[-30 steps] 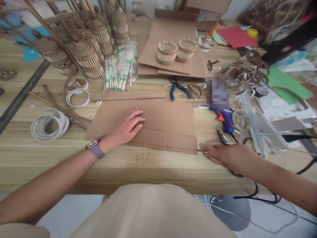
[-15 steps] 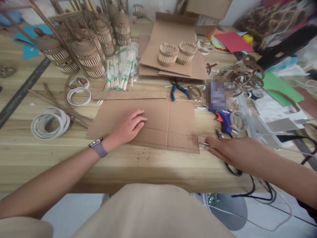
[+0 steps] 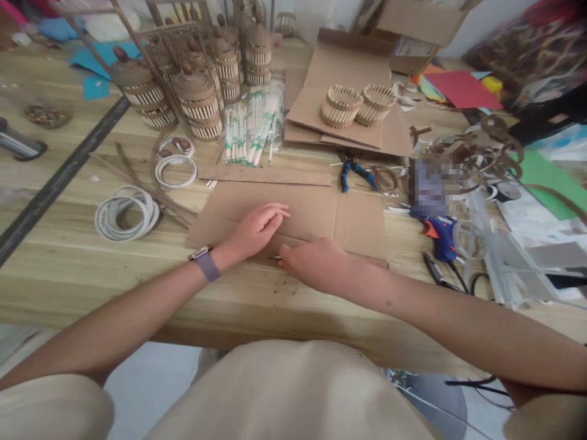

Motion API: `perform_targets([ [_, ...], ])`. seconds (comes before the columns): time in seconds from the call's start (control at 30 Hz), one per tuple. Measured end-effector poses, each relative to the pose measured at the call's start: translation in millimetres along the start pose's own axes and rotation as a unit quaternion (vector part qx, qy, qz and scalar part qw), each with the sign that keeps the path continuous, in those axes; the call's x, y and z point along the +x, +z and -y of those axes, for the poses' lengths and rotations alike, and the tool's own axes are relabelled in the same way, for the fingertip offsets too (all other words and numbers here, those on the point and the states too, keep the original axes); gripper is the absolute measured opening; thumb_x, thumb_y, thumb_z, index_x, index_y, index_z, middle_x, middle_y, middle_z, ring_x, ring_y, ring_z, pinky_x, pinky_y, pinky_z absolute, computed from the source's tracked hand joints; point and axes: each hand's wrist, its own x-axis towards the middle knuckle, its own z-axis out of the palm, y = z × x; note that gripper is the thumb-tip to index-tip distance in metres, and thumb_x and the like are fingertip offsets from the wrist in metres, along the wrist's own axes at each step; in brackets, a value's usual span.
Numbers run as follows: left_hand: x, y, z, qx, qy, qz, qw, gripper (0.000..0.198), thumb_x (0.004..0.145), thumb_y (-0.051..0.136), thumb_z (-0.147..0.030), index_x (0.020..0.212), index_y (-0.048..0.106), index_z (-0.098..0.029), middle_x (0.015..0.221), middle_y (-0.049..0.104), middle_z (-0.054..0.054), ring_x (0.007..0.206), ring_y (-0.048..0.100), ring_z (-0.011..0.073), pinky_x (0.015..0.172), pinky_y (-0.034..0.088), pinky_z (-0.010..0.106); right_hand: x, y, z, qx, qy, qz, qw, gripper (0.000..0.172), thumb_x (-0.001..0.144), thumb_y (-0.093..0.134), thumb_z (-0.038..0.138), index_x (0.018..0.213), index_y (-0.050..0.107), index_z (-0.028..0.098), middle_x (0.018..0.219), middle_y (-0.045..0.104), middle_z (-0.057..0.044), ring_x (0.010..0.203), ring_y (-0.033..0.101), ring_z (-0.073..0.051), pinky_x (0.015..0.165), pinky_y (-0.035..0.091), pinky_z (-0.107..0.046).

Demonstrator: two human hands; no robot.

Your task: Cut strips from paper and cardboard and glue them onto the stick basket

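A flat sheet of brown cardboard (image 3: 314,211) with a fold line lies on the wooden table before me. My left hand (image 3: 260,230) rests on it with its fingers stretched out, holding nothing. Close beside it, my right hand (image 3: 314,264) is closed around a small utility knife (image 3: 277,257); just its pale tip shows, at the cardboard's near edge. The knife's handle is hidden in my fist. My right hand and forearm cover part of the near edge. Small dark crumbs lie on the table below.
Behind the sheet are a cardboard strip (image 3: 270,175), pliers (image 3: 355,174) and packaged sticks (image 3: 252,131). Tape rolls (image 3: 127,214) stand left, a glue gun (image 3: 443,235) right. Lidded stick baskets (image 3: 198,101) are at back left; two small open baskets (image 3: 342,107) sit on stacked cardboard.
My right hand has moved left along the cardboard's near edge, from its right end to close by my left hand, with the knife still in it. The view has shifted slightly left.
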Motion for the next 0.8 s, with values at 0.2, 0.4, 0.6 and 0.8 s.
perform_targets([
  [0.2,1.1,-0.1,-1.1,-0.012,0.005,0.001,1.000,0.031,0.101,0.039,-0.030,0.103,0.067,-0.018,0.125,0.067,0.010,0.119,0.061,0.0222,0.105,0.047,0.043,-3.1,2.8,-3.0,-0.020,-0.008,0.003,1.000,0.024,0.102,0.041,0.023,0.104,0.063,0.014,0.081,0.076,-0.013,0.076,0.075,-0.025,0.054,0.047,-0.027],
  [0.4,1.2,0.4,-0.9,-0.011,0.008,0.002,1.000,0.032,0.101,0.038,-0.031,0.103,0.067,-0.019,0.124,0.068,0.010,0.118,0.061,0.0224,0.105,0.046,0.044,-5.7,-14.5,2.6,-0.043,-0.009,0.041,0.998,0.023,0.093,0.046,0.004,0.104,0.065,0.013,0.078,0.076,-0.012,0.076,0.076,-0.028,0.054,0.049,-0.028],
  [0.6,1.0,1.3,0.2,-0.016,0.009,-0.002,1.000,0.032,0.101,0.037,-0.031,0.103,0.067,-0.019,0.123,0.068,0.010,0.118,0.061,0.0216,0.105,0.047,0.042,-7.2,-28.1,7.7,-0.061,-0.009,0.085,0.994,0.028,0.089,0.047,-0.002,0.105,0.065,0.011,0.084,0.076,-0.014,0.079,0.076,-0.027,0.056,0.051,-0.028],
  [0.8,1.2,1.5,-0.7,-0.017,0.022,-0.002,1.000,0.031,0.101,0.038,-0.029,0.101,0.067,-0.017,0.121,0.069,0.011,0.117,0.061,0.0217,0.104,0.047,0.042,-10.3,-30.0,9.0,-0.081,0.002,0.098,0.992,0.036,0.086,0.044,-0.006,0.111,0.064,0.010,0.083,0.076,-0.013,0.077,0.075,-0.026,0.055,0.050,-0.028],
])
